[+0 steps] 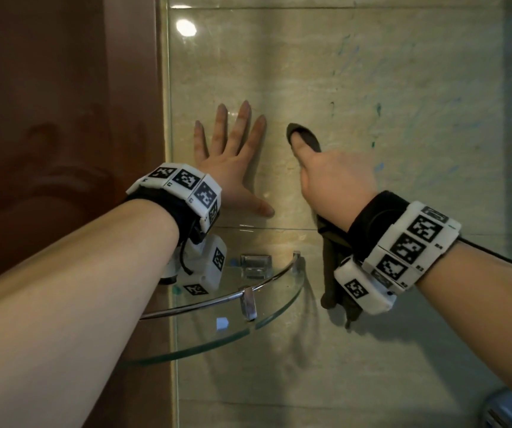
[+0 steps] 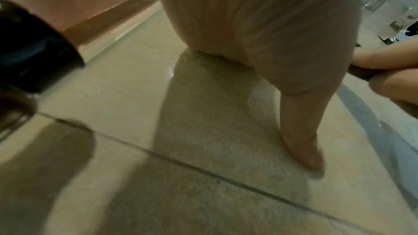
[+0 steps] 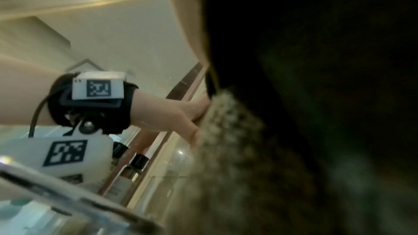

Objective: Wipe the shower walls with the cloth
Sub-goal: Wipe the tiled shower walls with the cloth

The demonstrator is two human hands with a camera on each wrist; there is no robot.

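Right hand (image 1: 338, 171) presses cloth (image 1: 305, 135) on wall (image 1: 403, 88) (bottles (image 3: 133, 169) visible only from right wrist).

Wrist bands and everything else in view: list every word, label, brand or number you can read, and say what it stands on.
No readable words, brands or numbers.
Left wrist band: black-and-white square marker codes only; small marks beside them too small to read.
Right wrist band: the same kind of codes; tiny characters at the tile edges too small to read.
Bottle in the right wrist view: label blurred, unreadable.
Cloth, tiled wall, glass shelf: no text.
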